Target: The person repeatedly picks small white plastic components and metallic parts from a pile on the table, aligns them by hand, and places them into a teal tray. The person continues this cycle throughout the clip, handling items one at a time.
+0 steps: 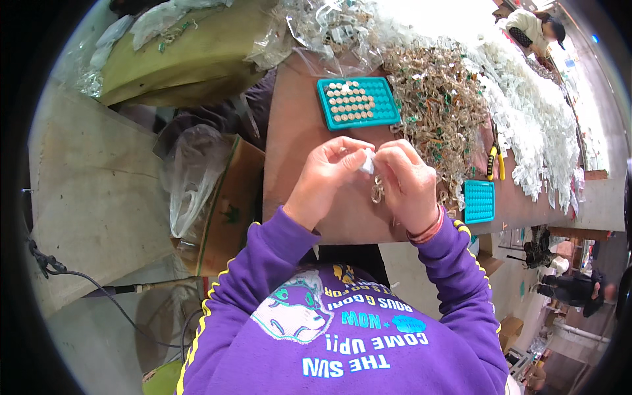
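"Where is the white piece?"

"Up between the two hands, above the near part of the brown table. It's small, and the fingers hide much of its shape."

"And the hands?"

"The left hand is closed, thumb and forefinger pinching the piece. The right hand is closed too, fingers bent in against the piece from the other side."

"What's that just below the right fingers?"

"A clear loop. I can't tell whether it's held or lying on the table."

"Beyond the hands?"

"A teal tray, with rows of round beige discs filling much of it; the cups along its right side are bare. Right beside it spreads a heap of clear and green bits."

"Farther right?"

"Yellow-handled pliers, a second teal tray near the table edge, and a big white heap."

"On the left?"

"A cardboard box beside the table, with a clear plastic bag hanging at it."
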Available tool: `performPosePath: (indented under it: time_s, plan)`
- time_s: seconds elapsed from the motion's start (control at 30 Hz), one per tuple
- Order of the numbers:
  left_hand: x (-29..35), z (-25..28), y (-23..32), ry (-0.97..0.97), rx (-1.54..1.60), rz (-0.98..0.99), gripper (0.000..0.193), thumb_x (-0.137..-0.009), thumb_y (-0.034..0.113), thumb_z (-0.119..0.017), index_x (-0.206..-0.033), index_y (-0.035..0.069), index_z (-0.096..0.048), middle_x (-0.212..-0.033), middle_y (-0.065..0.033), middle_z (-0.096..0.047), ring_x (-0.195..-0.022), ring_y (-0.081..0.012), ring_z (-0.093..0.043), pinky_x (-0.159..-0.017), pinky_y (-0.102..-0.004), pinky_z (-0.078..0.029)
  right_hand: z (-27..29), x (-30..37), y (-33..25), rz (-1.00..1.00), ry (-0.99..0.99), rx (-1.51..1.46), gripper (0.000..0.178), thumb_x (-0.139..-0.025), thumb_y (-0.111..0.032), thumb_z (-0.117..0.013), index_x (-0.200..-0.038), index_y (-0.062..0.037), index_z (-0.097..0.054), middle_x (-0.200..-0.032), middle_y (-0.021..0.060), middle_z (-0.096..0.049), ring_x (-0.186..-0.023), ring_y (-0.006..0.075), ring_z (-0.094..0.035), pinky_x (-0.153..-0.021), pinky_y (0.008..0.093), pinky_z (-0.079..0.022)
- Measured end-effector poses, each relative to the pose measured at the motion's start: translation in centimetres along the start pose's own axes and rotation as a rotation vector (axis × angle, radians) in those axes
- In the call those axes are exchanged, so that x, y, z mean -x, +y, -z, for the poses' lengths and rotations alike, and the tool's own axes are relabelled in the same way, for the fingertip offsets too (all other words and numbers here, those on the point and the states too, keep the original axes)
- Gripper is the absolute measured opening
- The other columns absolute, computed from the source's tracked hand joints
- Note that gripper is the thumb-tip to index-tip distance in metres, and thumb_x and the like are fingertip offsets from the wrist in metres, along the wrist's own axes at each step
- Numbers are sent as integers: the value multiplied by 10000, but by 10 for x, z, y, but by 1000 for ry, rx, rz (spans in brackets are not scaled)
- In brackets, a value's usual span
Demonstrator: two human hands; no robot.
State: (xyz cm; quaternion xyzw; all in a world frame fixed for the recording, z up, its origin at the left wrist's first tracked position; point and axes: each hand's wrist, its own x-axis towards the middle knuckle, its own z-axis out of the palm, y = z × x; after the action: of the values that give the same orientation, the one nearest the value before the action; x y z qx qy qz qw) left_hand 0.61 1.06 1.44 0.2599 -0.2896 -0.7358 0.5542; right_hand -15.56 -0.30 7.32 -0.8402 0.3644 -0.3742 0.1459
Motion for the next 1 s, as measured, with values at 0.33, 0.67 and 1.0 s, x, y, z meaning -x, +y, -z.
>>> performPosePath:
  time_s: [0.33,0.67,1.0]
  plan:
    - [0,-2,1,-70,90,55,201,-968,175,-610,-1105,30,-620,-1055,-61,-667,-962,-145,-647,-851,-329,-538,4,2,-11,-53,-7,59,156,-830,42,-607,-956,-48,-584,-823,124,-593,-651,327,-627,-556,373,-502]
    - [-17,-44,67,-92,-1515,-1064,58,-823,102,-702,-874,75,-697,-890,-106,-682,-851,-259,-663,-770,-352,-529,44,44,-22,-474,362,-391,200,-861,40,-663,-1053,26,-607,-938,92,-672,-807,159,-682,-706,259,-533]
    - [-49,-34,48,-398,-1654,-584,196,-827,203,-695,-972,73,-686,-899,-113,-651,-905,-300,-639,-796,-389,-518,60,103,-8,-644,538,-291,81,-939,-32,-611,-975,27,-653,-902,90,-674,-756,143,-668,-688,240,-519]
